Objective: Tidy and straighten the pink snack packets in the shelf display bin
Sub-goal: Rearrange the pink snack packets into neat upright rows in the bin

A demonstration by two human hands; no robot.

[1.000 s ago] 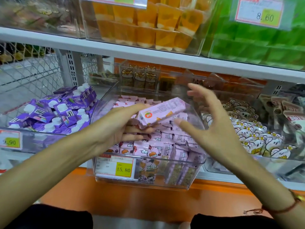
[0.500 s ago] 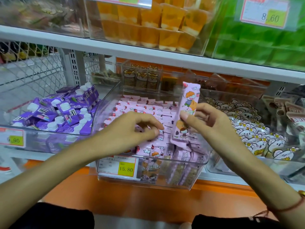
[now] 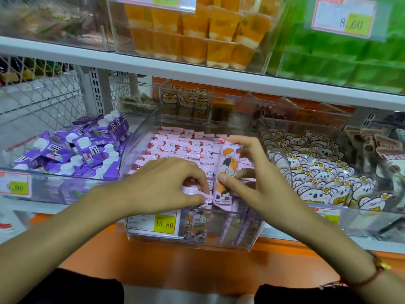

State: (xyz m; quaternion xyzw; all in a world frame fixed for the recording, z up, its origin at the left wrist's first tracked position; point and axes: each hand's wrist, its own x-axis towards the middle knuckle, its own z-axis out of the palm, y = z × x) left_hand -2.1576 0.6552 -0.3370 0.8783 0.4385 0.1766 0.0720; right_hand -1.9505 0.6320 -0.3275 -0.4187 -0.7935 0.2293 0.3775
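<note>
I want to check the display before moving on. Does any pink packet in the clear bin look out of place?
Yes. One pink packet stands lengthwise, picture side up, across the flat rows in the clear bin. The right hand pinches it; the left hand touches packets beside it. The rest look orderly.

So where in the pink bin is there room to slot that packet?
Bin: a bare strip behind the packet rows, along the back wall. Front is crowded: left hand and right hand with the upright packet.
</note>
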